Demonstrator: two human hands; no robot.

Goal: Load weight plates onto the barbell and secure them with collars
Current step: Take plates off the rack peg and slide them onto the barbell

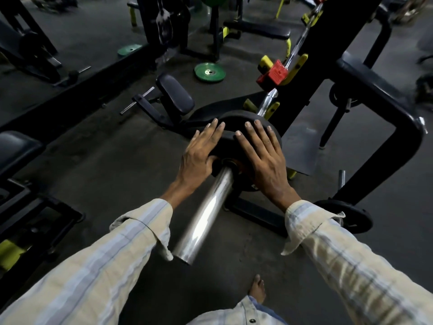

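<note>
Chrome barbell sleeve (206,214) end nearest camera, black weight plate (236,127) on sleeve pushed toward rack, left hand (201,151) and right hand (264,156) flat on plate face, fingers straight, slightly spread, green plate (209,72) on floor beyond, red collar (274,75) on bar at rack.

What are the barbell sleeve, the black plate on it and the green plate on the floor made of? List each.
Barbell sleeve: polished, probably chromed steel; bright mirror-like streaks.
Black plate: matte black, likely rubber-coated or painted iron; no glare.
Green plate: green coating, possibly rubber, around a pale metal-looking hub.
</note>
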